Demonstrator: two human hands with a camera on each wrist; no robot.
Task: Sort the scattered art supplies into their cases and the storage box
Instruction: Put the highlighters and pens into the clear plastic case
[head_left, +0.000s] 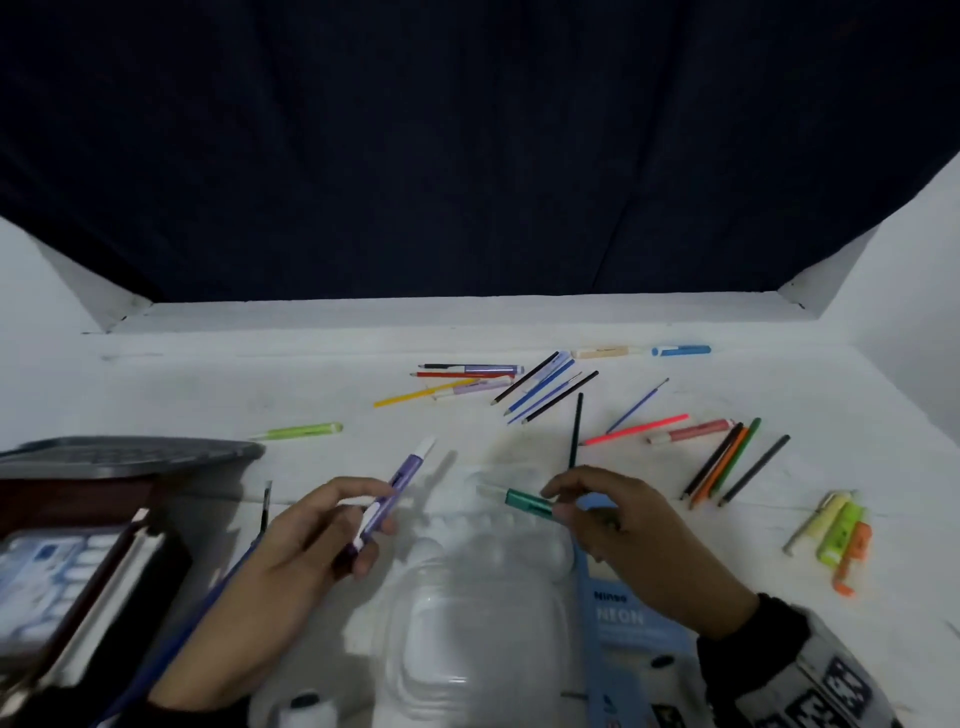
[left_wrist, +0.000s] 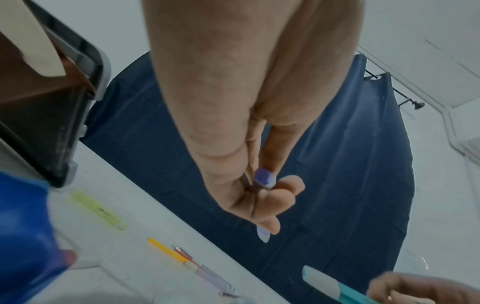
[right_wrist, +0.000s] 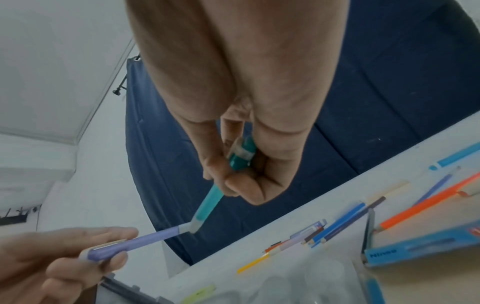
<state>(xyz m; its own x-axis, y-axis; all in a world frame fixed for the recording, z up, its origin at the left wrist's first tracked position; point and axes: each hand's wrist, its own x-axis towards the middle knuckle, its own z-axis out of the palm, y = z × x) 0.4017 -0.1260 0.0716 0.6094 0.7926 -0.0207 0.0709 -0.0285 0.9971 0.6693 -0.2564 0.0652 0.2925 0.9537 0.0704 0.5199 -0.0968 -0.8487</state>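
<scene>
Purple pen pinched in the curled fingers of the left hand, raised above the tabletop, white tip aimed away. Teal pen pinched by the right hand, just right of the purple pen, tips apart. Clear plastic case below both pens. Blue neon box right of that case.
</scene>
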